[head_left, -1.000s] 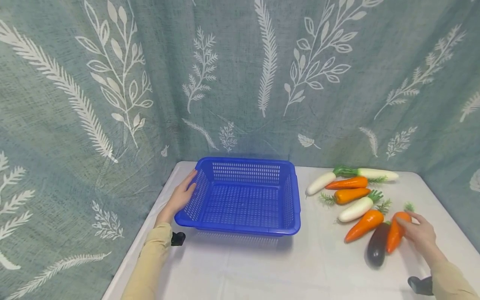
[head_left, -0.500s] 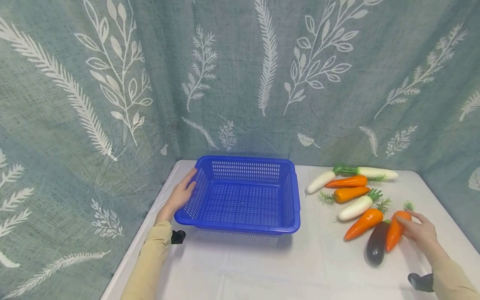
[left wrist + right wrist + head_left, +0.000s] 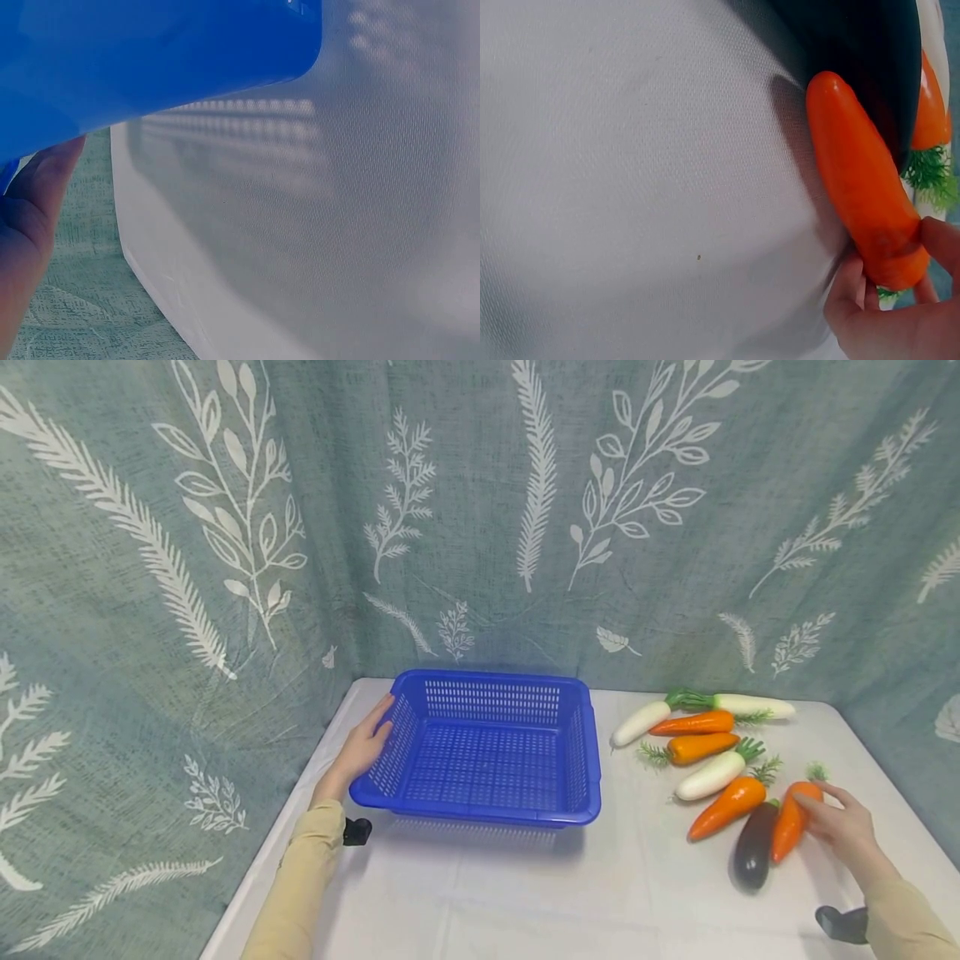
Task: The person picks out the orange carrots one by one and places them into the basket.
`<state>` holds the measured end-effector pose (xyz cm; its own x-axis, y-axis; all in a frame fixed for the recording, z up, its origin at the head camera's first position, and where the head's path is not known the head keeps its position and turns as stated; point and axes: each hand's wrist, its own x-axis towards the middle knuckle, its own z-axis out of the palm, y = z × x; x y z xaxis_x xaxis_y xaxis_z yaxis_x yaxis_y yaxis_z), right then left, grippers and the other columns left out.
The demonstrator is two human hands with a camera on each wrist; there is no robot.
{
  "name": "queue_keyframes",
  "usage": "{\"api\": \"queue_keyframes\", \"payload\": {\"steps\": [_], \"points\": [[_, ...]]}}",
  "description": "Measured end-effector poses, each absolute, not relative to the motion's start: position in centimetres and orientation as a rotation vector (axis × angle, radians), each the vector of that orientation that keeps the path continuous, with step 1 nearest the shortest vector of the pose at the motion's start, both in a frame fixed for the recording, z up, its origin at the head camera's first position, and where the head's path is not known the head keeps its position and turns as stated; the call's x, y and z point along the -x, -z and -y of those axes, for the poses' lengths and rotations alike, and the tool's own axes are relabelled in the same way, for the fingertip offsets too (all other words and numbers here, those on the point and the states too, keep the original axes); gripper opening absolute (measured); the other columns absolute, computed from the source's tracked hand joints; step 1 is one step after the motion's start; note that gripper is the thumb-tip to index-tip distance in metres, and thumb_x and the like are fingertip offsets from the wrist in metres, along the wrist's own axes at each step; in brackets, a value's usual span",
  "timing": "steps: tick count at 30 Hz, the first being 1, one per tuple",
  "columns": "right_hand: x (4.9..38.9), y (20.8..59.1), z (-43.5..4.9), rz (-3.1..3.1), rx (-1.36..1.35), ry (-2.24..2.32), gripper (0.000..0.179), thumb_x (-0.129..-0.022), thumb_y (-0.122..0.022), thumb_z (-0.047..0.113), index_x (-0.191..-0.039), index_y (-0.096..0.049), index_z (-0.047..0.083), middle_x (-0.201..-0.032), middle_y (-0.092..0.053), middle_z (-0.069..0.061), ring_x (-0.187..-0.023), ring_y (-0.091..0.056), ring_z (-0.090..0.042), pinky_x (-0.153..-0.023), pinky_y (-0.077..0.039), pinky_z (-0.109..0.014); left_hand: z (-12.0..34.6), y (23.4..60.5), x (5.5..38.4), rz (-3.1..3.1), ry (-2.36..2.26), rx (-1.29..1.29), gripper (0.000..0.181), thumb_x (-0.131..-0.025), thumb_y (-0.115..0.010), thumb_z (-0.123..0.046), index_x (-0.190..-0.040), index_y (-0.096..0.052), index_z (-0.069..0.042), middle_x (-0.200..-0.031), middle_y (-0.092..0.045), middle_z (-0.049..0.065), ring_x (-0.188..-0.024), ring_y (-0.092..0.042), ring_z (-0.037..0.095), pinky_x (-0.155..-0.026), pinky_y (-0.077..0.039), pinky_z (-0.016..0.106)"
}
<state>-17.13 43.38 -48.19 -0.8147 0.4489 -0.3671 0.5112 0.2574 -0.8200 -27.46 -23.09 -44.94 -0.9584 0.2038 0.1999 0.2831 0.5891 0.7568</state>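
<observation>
My left hand (image 3: 362, 752) rests against the left rim of the blue plastic basket (image 3: 480, 817), its fingers fairly straight along that side. In the left wrist view the basket's corner (image 3: 165, 60) hides the ends of the fingers (image 3: 46, 184). On the right, my right hand (image 3: 842, 822) holds an orange carrot (image 3: 791, 827) by its thick top end. Thumb and fingers lie on either side of this carrot (image 3: 859, 176) in the right wrist view. A dark purple eggplant (image 3: 755, 847) lies right beside it. Both vegetables appear to rest on the white tabletop.
Left of the eggplant lie another carrot (image 3: 727, 810), a white radish (image 3: 710, 777) and two more orange carrots, including one carrot (image 3: 702, 748). Two further white radishes, one radish (image 3: 641, 724) among them, lie at the back. A green patterned curtain (image 3: 480, 527) surrounds the table (image 3: 480, 902).
Only a very slight shift of the head view shows. Both hands, the basket and the vegetables keep their places.
</observation>
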Motion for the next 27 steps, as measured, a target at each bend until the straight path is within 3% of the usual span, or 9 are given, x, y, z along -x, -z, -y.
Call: {"api": "queue_keyframes", "payload": {"steps": [4, 8, 12, 18, 23, 27], "points": [[17.0, 48.2, -43.5, -2.437, -0.931, 1.638, 0.08, -0.098, -0.052, 0.034, -0.152, -0.009, -0.005, -0.15, -0.015, -0.038, -0.088, -0.053, -0.017, -0.055, -0.05, -0.013, 23.1, 45.0, 27.5, 2.72, 1.314, 0.418, 0.046, -0.105, -0.035, -0.005, -0.148, -0.028, 0.01, -0.156, -0.022, 0.026, -0.143, -0.019, 0.043, -0.119, -0.015, 0.05], [16.7, 48.2, -43.7, -2.446, -0.887, 1.652, 0.078, -0.098, -0.05, 0.033, -0.152, -0.008, -0.006, -0.149, -0.015, -0.039, -0.069, -0.047, 0.005, -0.059, -0.052, -0.013, 23.1, 44.9, 27.5, 2.723, 1.311, 0.419, 0.046, -0.105, -0.035, -0.003, -0.148, -0.027, 0.01, -0.156, -0.021, 0.026, -0.143, -0.019, 0.043, -0.119, -0.014, 0.051], [16.5, 48.0, -43.9, -2.443, -0.844, 1.677, 0.078, -0.099, -0.048, 0.032, -0.151, -0.005, -0.007, -0.146, -0.017, -0.04, -0.063, -0.044, 0.012, -0.061, -0.052, -0.013, 23.2, 44.9, 27.6, 2.725, 1.307, 0.419, 0.046, -0.104, -0.035, -0.002, -0.148, -0.027, 0.01, -0.156, -0.021, 0.026, -0.143, -0.019, 0.043, -0.119, -0.014, 0.051], [16.4, 47.8, -44.4, -2.422, -0.865, 1.622, 0.086, -0.098, -0.05, 0.042, -0.153, -0.003, -0.004, -0.149, -0.016, -0.039, -0.072, -0.045, 0.006, -0.058, -0.052, -0.013, 23.2, 44.9, 27.7, 2.727, 1.304, 0.417, 0.046, -0.104, -0.035, -0.001, -0.148, -0.027, 0.01, -0.156, -0.021, 0.027, -0.143, -0.019, 0.043, -0.119, -0.014, 0.05], [16.4, 47.6, -44.6, -2.396, -0.9, 1.651, 0.085, -0.098, -0.051, 0.041, -0.154, -0.002, -0.001, -0.152, -0.012, -0.037, -0.081, -0.047, 0.001, -0.062, -0.054, -0.014, 23.3, 45.0, 27.7, 2.729, 1.302, 0.42, 0.047, -0.104, -0.034, 0.0, -0.148, -0.026, 0.01, -0.156, -0.021, 0.026, -0.143, -0.019, 0.043, -0.119, -0.014, 0.05], [16.4, 47.5, -44.8, -2.361, -0.903, 1.69, 0.085, -0.098, -0.051, 0.038, -0.154, 0.001, 0.001, -0.155, -0.005, -0.035, -0.076, -0.042, 0.008, -0.062, -0.054, -0.014, 23.2, 45.0, 27.6, 2.739, 1.309, 0.42, 0.047, -0.104, -0.034, -0.002, -0.149, -0.026, 0.01, -0.156, -0.02, 0.026, -0.143, -0.018, 0.044, -0.119, -0.014, 0.051]]}}
